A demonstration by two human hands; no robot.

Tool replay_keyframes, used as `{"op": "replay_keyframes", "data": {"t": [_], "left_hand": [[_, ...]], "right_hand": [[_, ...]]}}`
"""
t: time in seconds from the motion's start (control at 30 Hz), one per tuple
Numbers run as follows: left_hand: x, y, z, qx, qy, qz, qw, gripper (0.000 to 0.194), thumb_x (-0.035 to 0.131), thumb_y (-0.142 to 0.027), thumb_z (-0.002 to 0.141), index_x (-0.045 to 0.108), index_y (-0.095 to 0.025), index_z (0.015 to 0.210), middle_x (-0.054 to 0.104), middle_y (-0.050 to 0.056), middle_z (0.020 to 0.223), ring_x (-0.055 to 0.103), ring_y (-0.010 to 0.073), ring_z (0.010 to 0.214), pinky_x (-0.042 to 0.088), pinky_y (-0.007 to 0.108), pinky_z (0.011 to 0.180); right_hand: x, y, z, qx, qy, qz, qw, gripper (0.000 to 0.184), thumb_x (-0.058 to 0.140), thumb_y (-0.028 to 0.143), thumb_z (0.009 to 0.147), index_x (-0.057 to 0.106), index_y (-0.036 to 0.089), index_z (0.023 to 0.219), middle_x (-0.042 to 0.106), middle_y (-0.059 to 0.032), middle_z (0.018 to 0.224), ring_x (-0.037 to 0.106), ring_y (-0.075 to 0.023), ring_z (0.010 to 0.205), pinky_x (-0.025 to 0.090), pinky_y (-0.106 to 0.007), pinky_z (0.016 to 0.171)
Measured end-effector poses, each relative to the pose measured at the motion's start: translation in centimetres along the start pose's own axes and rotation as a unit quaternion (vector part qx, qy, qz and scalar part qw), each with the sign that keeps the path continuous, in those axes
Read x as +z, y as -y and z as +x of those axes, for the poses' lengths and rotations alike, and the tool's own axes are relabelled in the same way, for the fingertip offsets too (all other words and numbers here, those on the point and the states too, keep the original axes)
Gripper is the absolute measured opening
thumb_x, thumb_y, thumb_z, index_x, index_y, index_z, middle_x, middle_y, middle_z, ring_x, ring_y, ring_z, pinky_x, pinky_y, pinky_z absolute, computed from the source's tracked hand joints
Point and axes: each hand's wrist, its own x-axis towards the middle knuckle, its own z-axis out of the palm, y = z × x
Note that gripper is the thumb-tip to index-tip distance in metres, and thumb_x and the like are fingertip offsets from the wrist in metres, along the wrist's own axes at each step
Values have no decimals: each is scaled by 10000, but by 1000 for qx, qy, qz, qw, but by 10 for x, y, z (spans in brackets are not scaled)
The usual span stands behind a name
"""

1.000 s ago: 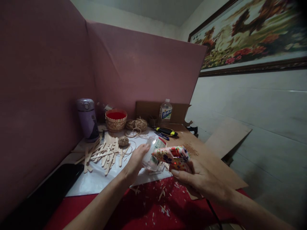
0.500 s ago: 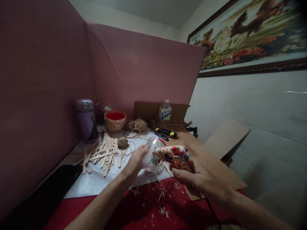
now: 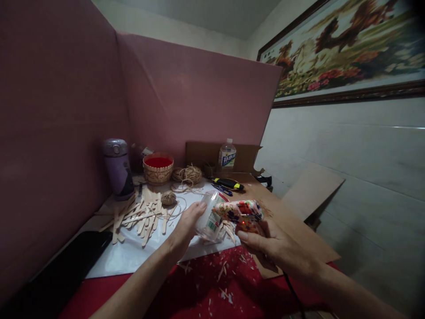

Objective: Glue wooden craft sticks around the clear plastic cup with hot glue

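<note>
Both hands (image 3: 190,223) (image 3: 274,243) forward, near together

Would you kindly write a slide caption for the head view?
Left hand holds a clear plastic container; right hand holds a floral-patterned glue gun.

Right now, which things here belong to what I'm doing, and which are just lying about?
Likely part of it:
clear container, in your left hand
flowered glue gun, in your right hand
wooden sticks and twine ball, perhaps

Probably just lying about:
purple flask
labelled bottle
</note>
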Motion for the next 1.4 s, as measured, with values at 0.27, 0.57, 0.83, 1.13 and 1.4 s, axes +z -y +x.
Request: {"op": "replay_keyframes", "data": {"t": [0.27, 0.57, 0.83, 1.13, 1.4], "left_hand": [[0, -1, -1, 1, 9, 10, 1000, 446, 569, -567, 816, 637, -160, 987, 615, 70, 867, 521, 184, 710, 398, 284, 576], [-3, 4, 2, 5, 13, 11, 1000, 477, 564, -568, 823, 627, -150, 1043, 622, 82, 933, 544, 182, 747, 414, 289, 625], [-2, 3, 2, 4, 12, 18, 1000, 473, 557, -543, 837, 616, -138, 1075, 622, 98, 977, 547, 201, 805, 427, 307, 676], [-2, 3, 1, -1, 14, 8, 1000, 410, 571, -539, 828, 611, -166, 994, 601, 56, 902, 529, 180, 765, 424, 299, 668], [-3, 3, 2, -5, 9, 20, 1000, 445, 573, -547, 822, 589, -151, 1025, 591, 57, 922, 515, 170, 766, 412, 273, 643]], "right_hand": [[2, 9, 0, -7, 6, 15, 1000, 362, 680, 451, 788, 632, 182, 1025, 643, -59, 872, 599, -212, 890, 506, -331, 820], [3, 10, 0, 5, -6, 31, 1000, 360, 699, 425, 775, 633, 174, 1024, 661, -64, 894, 616, -219, 914, 499, -337, 850], [3, 16, -2, 24, -32, 20, 999, 351, 725, 458, 737, 604, 168, 894, 564, 12, 649, 484, -109, 553, 393, -222, 490], [3, 19, -3, 53, -28, 21, 998, 387, 706, 517, 711, 492, 194, 730, 404, 83, 504, 293, -54, 410, 220, -214, 385], [1, 15, 0, 92, -74, -3, 993, 443, 705, 546, 664, 428, 204, 715, 413, 87, 509, 307, -43, 393, 220, -204, 380]]}}
